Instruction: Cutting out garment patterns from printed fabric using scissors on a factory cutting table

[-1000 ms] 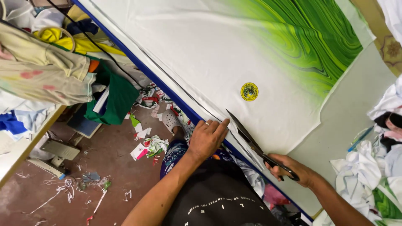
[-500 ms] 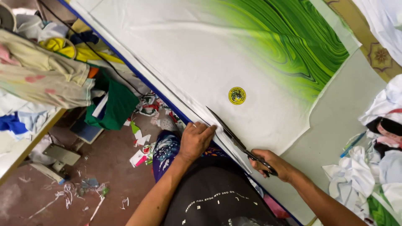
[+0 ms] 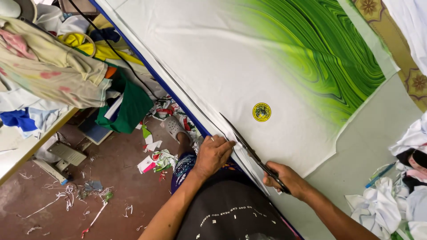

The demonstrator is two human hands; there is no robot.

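Fabric (image 3: 209, 75), white w/ green swirl, lay flat on surface (image 3: 378, 146). Scissors (image 3: 249, 149) sat further toward 11 o'clock than 1 s ago, so the cut was advancing. Right hand (image 3: 284, 178) gripped handles; left hand (image 3: 214, 153) pressed flat at edge.

Round yellow-green emblem (image 3: 261, 112) — on fabric.

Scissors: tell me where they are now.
In the head view, the scissors lie low and centre in the right hand, blades along the white fabric's near edge, beside the left hand.
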